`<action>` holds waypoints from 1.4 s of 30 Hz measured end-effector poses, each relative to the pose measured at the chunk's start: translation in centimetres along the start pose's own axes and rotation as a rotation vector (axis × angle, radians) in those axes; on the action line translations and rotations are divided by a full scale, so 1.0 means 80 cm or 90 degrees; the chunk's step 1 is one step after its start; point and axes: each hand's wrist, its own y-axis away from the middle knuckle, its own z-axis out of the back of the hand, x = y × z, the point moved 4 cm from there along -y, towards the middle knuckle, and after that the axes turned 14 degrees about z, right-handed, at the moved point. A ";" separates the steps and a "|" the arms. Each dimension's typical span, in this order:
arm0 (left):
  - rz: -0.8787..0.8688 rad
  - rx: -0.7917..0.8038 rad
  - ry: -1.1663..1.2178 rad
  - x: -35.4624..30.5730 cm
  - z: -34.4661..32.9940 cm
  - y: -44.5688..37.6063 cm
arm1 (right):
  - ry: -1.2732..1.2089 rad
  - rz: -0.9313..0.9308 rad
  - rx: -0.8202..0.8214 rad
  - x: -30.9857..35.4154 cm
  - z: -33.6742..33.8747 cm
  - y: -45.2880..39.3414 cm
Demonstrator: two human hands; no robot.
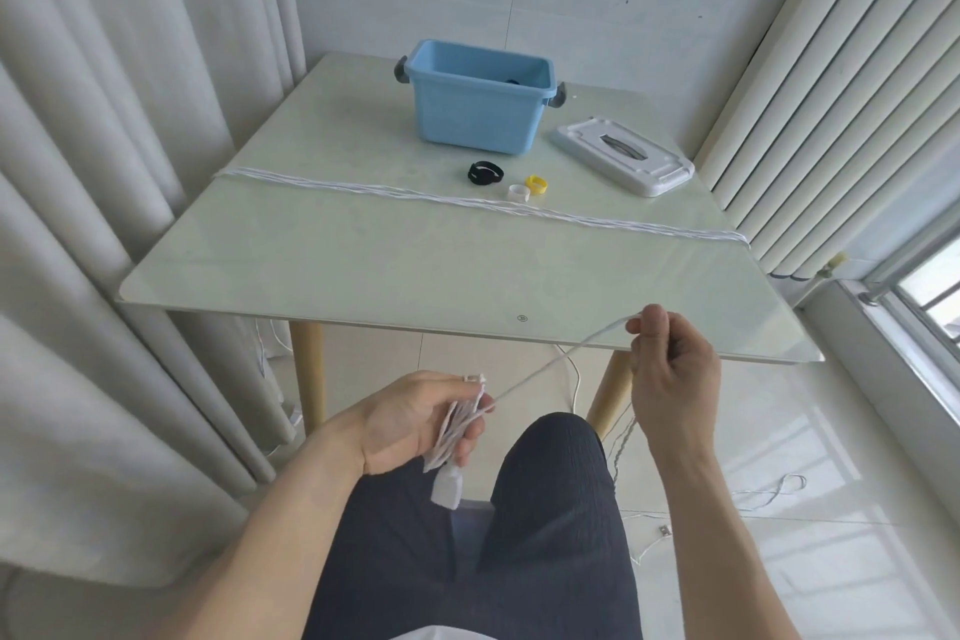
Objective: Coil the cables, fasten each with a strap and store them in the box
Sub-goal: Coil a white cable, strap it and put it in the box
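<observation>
Coiling under way, early stage: left hand (410, 418) at 7 o'clock, below the table's near edge, fingers curled round a small bundle of loops of the white cable (545, 369), plug end (447, 486) hanging beneath; right hand (672, 364) at 4 o'clock, pinching the running length between thumb and fingertips, strand taut between the two hands. Rest of that cable trailing to the floor at 4–5 o'clock, so many turns left. Second white cable (467, 200) stretched in several strands straight across the table (363, 270) from 9 to 3 o'clock, untouched, ends over both side edges. Straps not yet used: black strap (485, 173), white strap (518, 193), yellow strap (537, 184), all just beyond the stretched cable near 12–1 o'clock. Blue box (478, 114) open at 12 o'clock, a dark item inside, not identifiable; its white lid (621, 156) lying beside it at 1 o'clock. Nothing strapped in hand so far. Room: hands in free air above the lap, near table edge just ahead of the right hand; curtain close at 9 o'clock, blinds and window sill at 3 o'clock; loose slack on the floor likely to snag a table leg
</observation>
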 end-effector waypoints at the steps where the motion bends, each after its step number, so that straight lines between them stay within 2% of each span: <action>1: 0.003 -0.003 -0.021 0.000 0.000 0.000 | -0.003 -0.003 0.007 -0.001 0.001 0.000; 4: 0.015 0.047 -0.109 0.001 -0.009 0.003 | 0.010 -0.013 0.030 -0.005 0.000 0.001; 10: -0.013 0.156 -0.153 -0.008 -0.024 0.017 | 0.032 -0.063 0.081 -0.019 -0.012 0.008; 13: -0.079 0.175 -0.039 -0.016 -0.014 0.021 | 0.030 -0.093 0.131 -0.025 -0.015 0.015; 16: -0.142 0.114 0.136 -0.025 0.000 0.020 | 0.019 -0.111 0.190 -0.026 -0.020 0.029; 19: -0.209 0.064 0.350 -0.036 0.002 0.018 | 0.001 -0.099 0.310 -0.013 -0.037 0.050; 21: -0.264 0.071 0.465 -0.043 0.000 0.017 | -0.002 -0.078 0.379 -0.004 -0.047 0.062; 24: -0.361 0.026 0.499 -0.052 0.007 0.022 | 0.014 -0.056 0.422 0.002 -0.057 0.075; 28: -0.432 -0.084 0.458 -0.060 0.015 0.031 | 0.054 -0.027 0.498 0.012 -0.068 0.092; 30: -0.454 -0.178 0.399 -0.061 0.016 0.029 | 0.067 -0.023 0.546 0.019 -0.073 0.099; 33: -0.471 -0.360 0.204 -0.059 0.005 0.023 | 0.032 -0.027 0.599 0.033 -0.079 0.106; 35: -0.467 -0.442 0.069 -0.057 -0.003 0.018 | 0.027 -0.009 0.612 0.045 -0.081 0.104; 39: -0.460 -0.479 -0.095 -0.052 -0.016 0.013 | 0.043 0.038 0.600 0.060 -0.072 0.093; 42: -0.365 -0.435 -0.202 -0.046 -0.027 0.007 | 0.037 0.061 0.548 0.064 -0.063 0.082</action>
